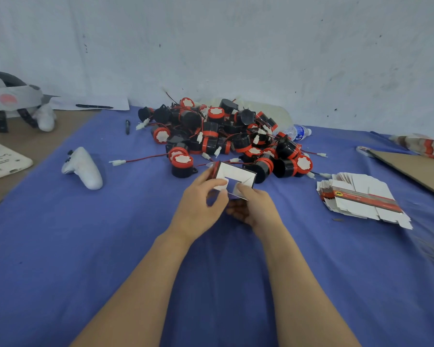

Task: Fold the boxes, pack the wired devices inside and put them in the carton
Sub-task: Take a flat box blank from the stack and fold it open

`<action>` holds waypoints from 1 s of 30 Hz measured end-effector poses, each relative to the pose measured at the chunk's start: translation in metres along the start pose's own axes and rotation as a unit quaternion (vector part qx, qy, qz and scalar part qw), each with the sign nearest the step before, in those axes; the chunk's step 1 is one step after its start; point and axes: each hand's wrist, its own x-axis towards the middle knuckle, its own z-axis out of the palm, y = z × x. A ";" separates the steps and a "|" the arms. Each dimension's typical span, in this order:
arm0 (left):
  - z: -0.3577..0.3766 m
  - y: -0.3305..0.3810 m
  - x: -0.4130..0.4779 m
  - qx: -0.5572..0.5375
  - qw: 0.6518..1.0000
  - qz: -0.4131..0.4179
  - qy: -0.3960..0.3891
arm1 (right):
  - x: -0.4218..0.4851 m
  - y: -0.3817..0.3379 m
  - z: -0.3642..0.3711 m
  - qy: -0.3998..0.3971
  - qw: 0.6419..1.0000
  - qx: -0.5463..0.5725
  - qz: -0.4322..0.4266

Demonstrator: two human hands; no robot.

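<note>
Hands meet just in front of the pile of wired devices (226, 136), above the blue cloth (110, 246). Your left hand (198, 204) pinches the left side of a half-folded box (234, 175) between thumb and fingers, and your right hand (254, 206) holds its lower edge, with fingers curled under it. The box is white inside, with a red and black edge. It is very near the front of the pile; if it touches, I cannot tell. Right of the pile lies a stack of flat boxes (361, 199), and farther right a brown cardboard panel (416, 171). Left of the pile lies a white controller (84, 169).
</note>
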 end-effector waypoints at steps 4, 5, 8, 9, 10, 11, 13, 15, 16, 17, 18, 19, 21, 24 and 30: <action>0.002 0.008 0.001 0.061 0.994 0.002 0.090 | -0.001 0.000 0.012 -0.041 0.997 0.063 -0.003; 0.003 0.008 0.002 0.082 0.989 -0.009 0.120 | -0.003 0.000 0.018 -0.055 0.993 0.104 -0.005; 0.006 0.011 0.002 0.083 0.978 -0.065 0.181 | -0.008 -0.001 0.029 -0.102 0.970 0.211 -0.067; 0.007 0.011 0.002 0.081 0.976 -0.083 0.187 | -0.008 -0.001 0.032 -0.107 0.965 0.216 -0.102; 0.009 0.012 0.001 0.086 0.974 -0.092 0.187 | -0.008 0.001 0.034 -0.094 0.963 0.212 -0.134; 0.010 0.013 0.000 0.095 0.974 -0.092 0.181 | -0.008 0.001 0.036 -0.064 0.963 0.212 -0.154; 0.014 0.016 -0.002 0.099 0.977 -0.078 0.169 | -0.008 0.001 0.036 0.021 0.960 0.215 -0.180; 0.017 0.019 -0.003 0.085 0.982 -0.057 0.161 | -0.006 0.001 0.032 0.083 0.955 0.215 -0.188; 0.018 0.021 -0.004 0.070 0.984 -0.052 0.155 | -0.005 0.002 0.030 0.100 0.954 0.212 -0.185; 0.018 0.021 -0.004 0.050 0.986 -0.056 0.149 | -0.004 0.002 0.028 0.106 0.955 0.208 -0.180; 0.018 0.021 -0.003 0.027 0.987 -0.066 0.145 | -0.002 0.003 0.026 0.103 0.958 0.203 -0.174; 0.017 0.020 -0.002 0.003 0.986 -0.082 0.143 | -0.002 0.003 0.026 0.091 0.962 0.197 -0.168; 0.016 0.017 0.002 -0.052 0.982 -0.125 0.130 | -0.002 0.004 0.028 0.043 0.973 0.171 -0.151; 0.015 0.013 0.004 -0.112 0.975 -0.160 0.102 | -0.004 0.006 0.033 0.001 0.979 0.142 -0.145; 0.018 0.010 0.006 -0.163 0.964 -0.181 0.107 | -0.003 0.004 0.032 0.048 0.976 0.114 -0.177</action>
